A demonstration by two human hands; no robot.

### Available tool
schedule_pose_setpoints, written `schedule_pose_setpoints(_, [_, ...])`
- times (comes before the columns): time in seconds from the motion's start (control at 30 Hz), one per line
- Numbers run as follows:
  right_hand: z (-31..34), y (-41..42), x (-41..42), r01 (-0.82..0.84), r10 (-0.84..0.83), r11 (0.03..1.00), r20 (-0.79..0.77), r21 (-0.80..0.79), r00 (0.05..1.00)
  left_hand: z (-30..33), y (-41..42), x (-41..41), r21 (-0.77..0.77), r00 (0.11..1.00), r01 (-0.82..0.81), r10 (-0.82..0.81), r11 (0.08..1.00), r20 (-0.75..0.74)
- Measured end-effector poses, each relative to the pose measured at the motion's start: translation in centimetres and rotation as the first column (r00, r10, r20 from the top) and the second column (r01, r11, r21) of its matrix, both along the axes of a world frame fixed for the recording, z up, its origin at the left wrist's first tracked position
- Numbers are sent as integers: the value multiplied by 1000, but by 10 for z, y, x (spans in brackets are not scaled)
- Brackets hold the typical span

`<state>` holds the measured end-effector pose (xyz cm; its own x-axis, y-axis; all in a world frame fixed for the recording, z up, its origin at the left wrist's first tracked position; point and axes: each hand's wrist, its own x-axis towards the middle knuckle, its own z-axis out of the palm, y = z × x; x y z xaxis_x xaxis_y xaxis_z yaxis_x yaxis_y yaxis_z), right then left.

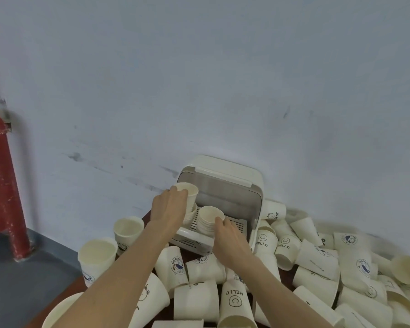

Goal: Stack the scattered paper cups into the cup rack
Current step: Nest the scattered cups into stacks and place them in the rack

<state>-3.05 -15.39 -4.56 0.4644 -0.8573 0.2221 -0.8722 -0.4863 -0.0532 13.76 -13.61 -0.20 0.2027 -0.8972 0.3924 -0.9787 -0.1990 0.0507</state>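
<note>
A white cup rack [251,183] with its lid lifted stands against the wall, its slatted tray facing me. My left hand [168,205] grips a paper cup [191,192] at the rack's left side, above a short stack of cups. My right hand [229,240] holds the side of a second stack of cups [208,218] standing on the slatted tray. Several loose white paper cups [315,259] lie scattered over the table in front of and to the right of the rack, some printed HELLO.
Upright cups [128,229] stand at the table's left edge. The dark table [64,294] ends at the left, above a grey floor [21,280]. A red post [0,176] stands at far left. A pale wall [199,79] is right behind the rack.
</note>
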Motion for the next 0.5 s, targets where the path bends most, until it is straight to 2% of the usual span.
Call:
schedule_pose_setpoints(0.3, [1,1,0,11,-11,1000,28,6,1000,-22,-2,1,235,1000,14,-20,972,23])
schedule_pose_setpoints(0.4, [5,3,-3,9,-9,1000,50,-15,999,-24,2,-7,251,1000,-5,3,968,6])
schedule_pose_setpoints(0.5, [12,9,-8,16,-15,1000,68,-4,998,-23,9,-17,190,1000,-16,16,982,5])
